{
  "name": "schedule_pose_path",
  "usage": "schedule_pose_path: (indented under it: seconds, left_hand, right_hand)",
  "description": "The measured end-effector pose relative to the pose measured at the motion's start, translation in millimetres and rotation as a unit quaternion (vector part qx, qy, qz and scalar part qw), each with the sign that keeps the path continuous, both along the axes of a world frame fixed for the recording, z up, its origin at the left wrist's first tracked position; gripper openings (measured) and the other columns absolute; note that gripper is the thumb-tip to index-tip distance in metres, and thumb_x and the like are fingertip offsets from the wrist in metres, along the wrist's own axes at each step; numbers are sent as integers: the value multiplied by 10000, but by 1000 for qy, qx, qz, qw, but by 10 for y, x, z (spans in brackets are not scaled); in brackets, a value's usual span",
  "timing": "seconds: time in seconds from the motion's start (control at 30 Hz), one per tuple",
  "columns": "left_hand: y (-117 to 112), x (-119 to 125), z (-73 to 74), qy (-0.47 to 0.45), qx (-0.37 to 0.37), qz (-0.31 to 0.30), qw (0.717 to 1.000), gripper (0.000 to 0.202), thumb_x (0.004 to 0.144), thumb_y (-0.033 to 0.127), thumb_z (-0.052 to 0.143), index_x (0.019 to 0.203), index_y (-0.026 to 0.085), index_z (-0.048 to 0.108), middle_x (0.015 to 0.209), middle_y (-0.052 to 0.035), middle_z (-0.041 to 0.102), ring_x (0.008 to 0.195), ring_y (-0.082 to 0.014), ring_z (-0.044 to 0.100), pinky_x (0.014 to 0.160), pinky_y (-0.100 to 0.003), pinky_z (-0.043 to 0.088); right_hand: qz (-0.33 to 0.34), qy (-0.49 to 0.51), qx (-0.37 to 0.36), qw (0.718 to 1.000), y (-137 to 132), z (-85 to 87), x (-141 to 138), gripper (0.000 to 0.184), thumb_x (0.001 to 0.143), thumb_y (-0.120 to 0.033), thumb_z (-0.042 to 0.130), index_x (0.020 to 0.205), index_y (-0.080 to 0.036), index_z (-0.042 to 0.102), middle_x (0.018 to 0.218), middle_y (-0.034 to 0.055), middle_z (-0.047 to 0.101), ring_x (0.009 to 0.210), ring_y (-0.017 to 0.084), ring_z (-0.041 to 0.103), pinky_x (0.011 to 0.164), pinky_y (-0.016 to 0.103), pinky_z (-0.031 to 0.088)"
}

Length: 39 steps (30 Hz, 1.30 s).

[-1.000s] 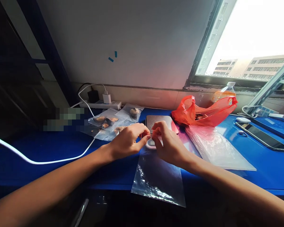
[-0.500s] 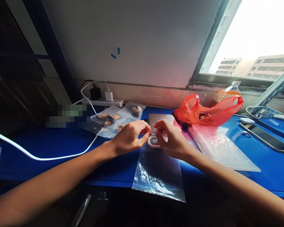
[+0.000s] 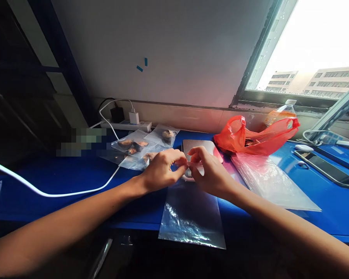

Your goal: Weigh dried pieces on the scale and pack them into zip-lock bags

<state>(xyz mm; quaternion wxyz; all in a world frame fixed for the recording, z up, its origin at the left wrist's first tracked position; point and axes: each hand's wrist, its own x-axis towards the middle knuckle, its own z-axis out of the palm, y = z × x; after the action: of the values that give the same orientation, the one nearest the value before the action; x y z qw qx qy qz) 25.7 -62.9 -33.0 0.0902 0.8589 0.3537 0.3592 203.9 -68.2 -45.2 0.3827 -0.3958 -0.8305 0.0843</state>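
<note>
A clear plastic bag (image 3: 193, 219) hangs from my fingers, its lower end reaching past the table's front edge. My left hand (image 3: 165, 168) pinches its upper edge between thumb and fingertips. Close beside it, my right hand (image 3: 211, 170) pinches the same edge, with the fingertips of both hands almost touching. Behind the hands lies a kitchen scale (image 3: 199, 146), its front part covered by the fingers and the bag. I cannot see anything inside the bag.
Filled clear bags (image 3: 133, 145) with brown lumps lie left of the scale. A red plastic bag (image 3: 257, 139), a bottle (image 3: 282, 112), flat clear bags (image 3: 275, 182) and a phone (image 3: 328, 168) are on the right. A white cable (image 3: 61, 195) crosses the blue table (image 3: 46, 174) towards a power strip (image 3: 145, 126).
Both hands have drawn closer together along the bag's upper edge. The bag's lower end has shifted slightly left, and the scale's display is now mostly hidden.
</note>
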Motion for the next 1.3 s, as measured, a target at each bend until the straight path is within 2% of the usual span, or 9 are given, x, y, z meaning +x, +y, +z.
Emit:
schedule_pose_path:
  seconds: [0.17, 0.4, 0.57, 0.77, 0.97, 1.17, 1.3]
  left_hand:
    - [6, -39, 55, -16, -1, 13, 1000, 73, 777, 156, 589, 735, 165, 648, 714, 5, 659, 703, -135, 600, 667, -264, 465]
    - [-2, -35, 43, 31, -9, 19, 999, 82, 803, 233, 579, 797, 170, 632, 798, -11, 677, 781, -155, 620, 716, -285, 478]
    - [-16, -11, 31, 41, 19, 15, 999, 101, 824, 251, 573, 835, 170, 632, 832, -28, 668, 810, -167, 613, 756, -306, 479]
    - [-19, -5, 38, 69, 12, 37, 997, 88, 830, 200, 548, 809, 164, 625, 821, -34, 670, 804, -176, 601, 740, -309, 470]
    - [1, -26, 46, 62, 11, 49, 997, 70, 806, 179, 551, 775, 165, 612, 794, -22, 665, 780, -170, 592, 722, -301, 458]
    - [-6, -35, 34, 69, 33, 43, 996, 91, 828, 227, 561, 848, 175, 633, 845, -19, 676, 837, -188, 591, 759, -331, 449]
    - [-22, -36, 45, 74, 34, 44, 996, 97, 835, 231, 552, 817, 178, 631, 833, -24, 671, 825, -186, 583, 736, -317, 458]
  right_hand:
    - [1, 3, 1, 1000, 15, 29, 61, 260, 772, -102, 464, 1021, -173, 437, 798, 27, 586, 672, 135, 555, 621, 265, 424]
    - [-11, -22, 8, 1000, -40, 17, 30, 327, 745, -47, 433, 1032, -205, 444, 775, 5, 584, 670, 127, 541, 607, 238, 381]
    - [-7, -21, -10, 1000, -41, 22, -6, 298, 764, -61, 439, 1024, -207, 435, 789, 14, 608, 676, 143, 559, 604, 252, 379]
    - [-15, -25, -24, 999, -21, 17, -29, 268, 781, -93, 465, 1025, -197, 430, 809, 35, 631, 709, 168, 592, 629, 279, 400]
    - [-29, -29, -7, 999, 7, 12, 4, 318, 735, -77, 480, 1030, -188, 437, 798, 31, 615, 716, 171, 584, 659, 293, 415]
    - [-16, -48, 15, 999, -35, 27, 2, 303, 735, -49, 424, 990, -212, 443, 759, 18, 597, 642, 154, 545, 573, 256, 374]
    - [-14, -35, 3, 999, -30, 36, -2, 274, 747, -62, 431, 973, -216, 442, 766, 15, 603, 660, 157, 560, 596, 265, 400]
